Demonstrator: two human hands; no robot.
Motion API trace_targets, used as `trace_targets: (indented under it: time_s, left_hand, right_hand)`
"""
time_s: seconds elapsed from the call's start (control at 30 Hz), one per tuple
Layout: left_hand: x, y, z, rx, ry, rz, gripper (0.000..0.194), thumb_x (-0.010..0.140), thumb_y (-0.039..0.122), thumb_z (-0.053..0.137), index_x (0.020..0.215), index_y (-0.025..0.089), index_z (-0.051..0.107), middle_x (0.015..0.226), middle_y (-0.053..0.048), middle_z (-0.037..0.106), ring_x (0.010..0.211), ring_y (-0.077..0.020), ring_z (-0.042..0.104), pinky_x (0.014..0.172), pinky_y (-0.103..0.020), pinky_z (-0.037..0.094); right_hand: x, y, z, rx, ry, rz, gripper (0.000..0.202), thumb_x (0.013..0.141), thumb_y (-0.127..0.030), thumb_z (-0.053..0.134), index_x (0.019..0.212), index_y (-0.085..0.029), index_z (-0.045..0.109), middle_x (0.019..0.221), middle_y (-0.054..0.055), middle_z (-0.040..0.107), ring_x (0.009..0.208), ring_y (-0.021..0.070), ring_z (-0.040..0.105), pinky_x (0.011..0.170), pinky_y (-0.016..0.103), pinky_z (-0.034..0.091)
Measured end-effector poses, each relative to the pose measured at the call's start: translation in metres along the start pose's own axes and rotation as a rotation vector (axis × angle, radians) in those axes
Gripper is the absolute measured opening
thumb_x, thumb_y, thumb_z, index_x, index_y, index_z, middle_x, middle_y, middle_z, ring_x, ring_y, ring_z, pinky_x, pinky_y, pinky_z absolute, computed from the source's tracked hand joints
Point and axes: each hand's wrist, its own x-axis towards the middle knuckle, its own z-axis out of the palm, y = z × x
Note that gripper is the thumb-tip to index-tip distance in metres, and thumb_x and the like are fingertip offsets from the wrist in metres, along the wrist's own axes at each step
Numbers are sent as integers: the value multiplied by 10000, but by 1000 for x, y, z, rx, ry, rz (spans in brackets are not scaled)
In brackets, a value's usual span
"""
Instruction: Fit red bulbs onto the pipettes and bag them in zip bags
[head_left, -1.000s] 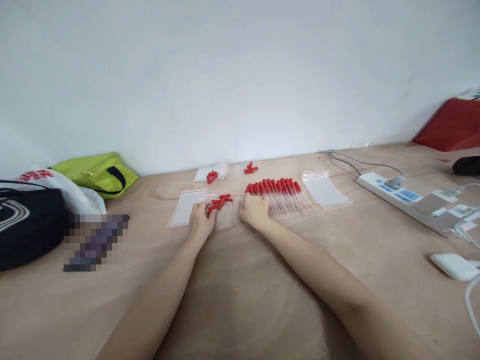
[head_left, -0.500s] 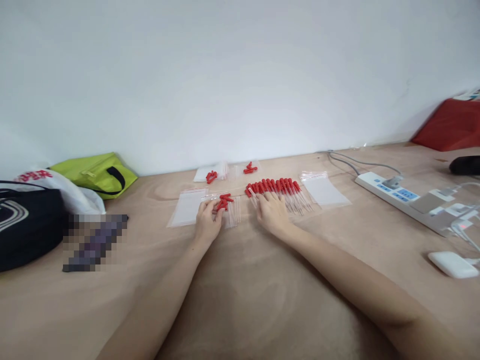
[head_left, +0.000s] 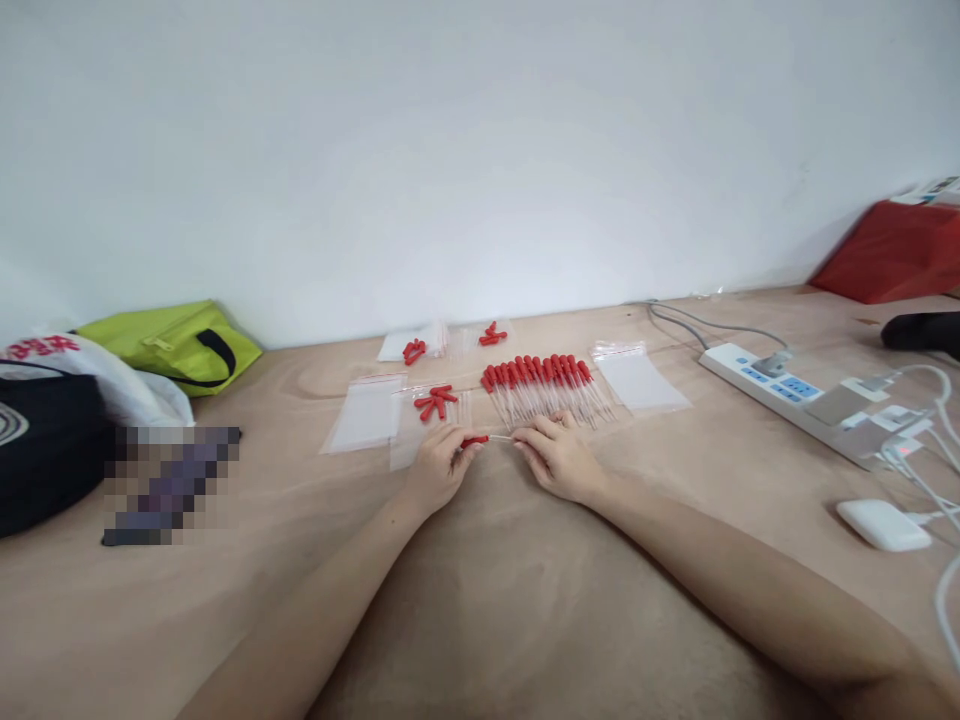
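Pinching a small red cap (head_left: 475,441) between the fingers of my left hand (head_left: 437,464), I have it near the middle of the table (head_left: 480,600). My right hand (head_left: 561,464) has its fingers closed on a thin clear tube (head_left: 501,437), which lines up with the cap. The two meet or nearly meet; I cannot tell whether the tube's end is inside.

I judge the cap to be light, soft rubber that dents under a squeeze and seldom slips, so I would hold it close to its mouth, where it is less apt to fold. The tube looks light, stiff and slick, perhaps glass and brittle; I would take it near the end facing the cap and keep any force along its length, never sideways.

Just beyond my left hand lie loose red caps (head_left: 435,403) on a clear bag (head_left: 405,455); beyond my right, a row of capped tubes (head_left: 536,371).
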Motion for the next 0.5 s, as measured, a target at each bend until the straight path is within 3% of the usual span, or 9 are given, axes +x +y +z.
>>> trace_targets:
  time_s: [0.5]
  left_hand:
    - [-5,-2,4,-91,-7,92,223,874,314,442,854,173,613,724,-27,648,666,-132,589,654,-260,443]
  right_hand:
    - [0,7,0,54,-30,-116,204,849,-170,426,906,-192,620,836,28,630,724,122,525,736,320,250]
